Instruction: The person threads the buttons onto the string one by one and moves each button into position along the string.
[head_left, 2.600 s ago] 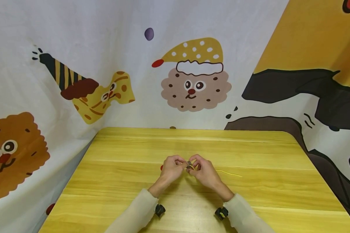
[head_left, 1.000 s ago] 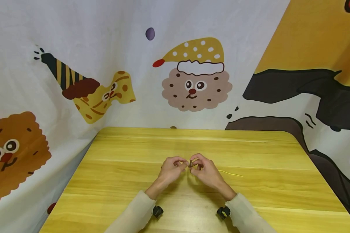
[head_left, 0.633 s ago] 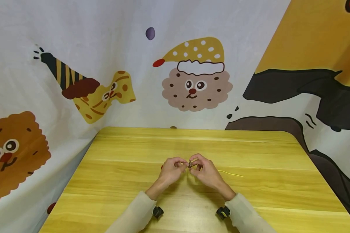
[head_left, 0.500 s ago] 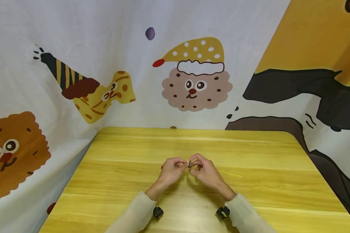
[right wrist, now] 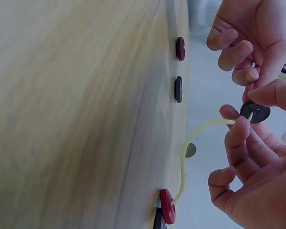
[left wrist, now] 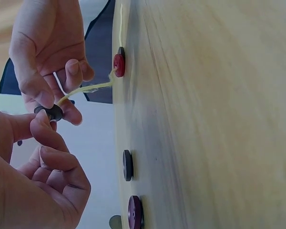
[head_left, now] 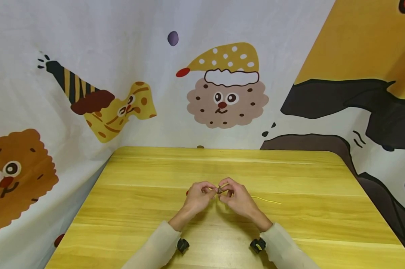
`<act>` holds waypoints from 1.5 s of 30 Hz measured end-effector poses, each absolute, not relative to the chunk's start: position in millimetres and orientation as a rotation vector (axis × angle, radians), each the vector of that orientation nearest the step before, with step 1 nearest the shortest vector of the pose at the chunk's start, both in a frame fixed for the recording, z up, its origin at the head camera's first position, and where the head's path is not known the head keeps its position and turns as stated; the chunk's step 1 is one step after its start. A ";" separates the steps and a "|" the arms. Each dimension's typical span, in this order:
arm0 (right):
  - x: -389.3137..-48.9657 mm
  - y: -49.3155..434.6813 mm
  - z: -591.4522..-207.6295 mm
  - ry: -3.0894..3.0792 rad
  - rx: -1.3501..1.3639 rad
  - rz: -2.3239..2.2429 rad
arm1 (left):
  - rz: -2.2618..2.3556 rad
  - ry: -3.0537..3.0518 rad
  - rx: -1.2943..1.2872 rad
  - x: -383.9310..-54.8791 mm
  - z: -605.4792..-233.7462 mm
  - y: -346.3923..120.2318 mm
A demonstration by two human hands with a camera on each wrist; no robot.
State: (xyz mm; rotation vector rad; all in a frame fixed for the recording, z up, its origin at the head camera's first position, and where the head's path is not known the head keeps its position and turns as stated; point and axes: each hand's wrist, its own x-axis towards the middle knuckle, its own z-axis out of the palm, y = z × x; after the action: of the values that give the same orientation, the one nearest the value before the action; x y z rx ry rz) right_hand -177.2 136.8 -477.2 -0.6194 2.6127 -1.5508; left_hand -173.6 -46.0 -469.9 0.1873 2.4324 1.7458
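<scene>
A dark round button (right wrist: 260, 112) with small holes is held up between both hands, and a yellow cord (right wrist: 195, 131) runs into one hole. My right hand (head_left: 237, 198) grips the button's edge between thumb and fingers, the cord passing by its fingertips. Thumb and index finger of my left hand (head_left: 197, 198) pinch at the button's other face; I cannot tell whether they hold its edge or the cord. The cord drops to a red button (right wrist: 167, 205) on the table, which has a dark button (right wrist: 158, 220) against it.
A dark button (left wrist: 127, 165) and a maroon button (left wrist: 134, 212) stand out along the wooden table (head_left: 138, 209) on the left side. The cord's free length (head_left: 266, 200) lies to the right of my right hand. A printed curtain (head_left: 148, 134) hangs behind the table.
The held button has turned edge-on to the head view, and the yellow loop seen beside it earlier no longer shows there. Both hands have shifted only slightly.
</scene>
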 end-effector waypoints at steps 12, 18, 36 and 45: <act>-178.1 135.6 -476.0 2.595 -0.610 -1.552 | 1.752 2.434 0.165 -173.4 -468.9 -46.6; -178.0 135.9 -475.4 2.588 -0.611 -1.565 | 1.766 2.417 0.148 -173.2 -468.2 -46.8; -179.3 136.4 -479.0 2.577 -0.631 -1.574 | 1.746 2.433 0.129 -174.7 -469.4 -47.4; -180.0 139.3 -479.4 2.612 -0.671 -1.555 | 1.743 2.430 0.136 -174.8 -470.2 -47.4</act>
State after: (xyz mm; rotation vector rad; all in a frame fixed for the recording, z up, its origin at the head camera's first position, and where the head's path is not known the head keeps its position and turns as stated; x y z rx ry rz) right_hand -180.0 139.3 -479.4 -0.6712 2.6117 -1.5547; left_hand -174.8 -47.4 -470.2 0.1361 2.4303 1.7432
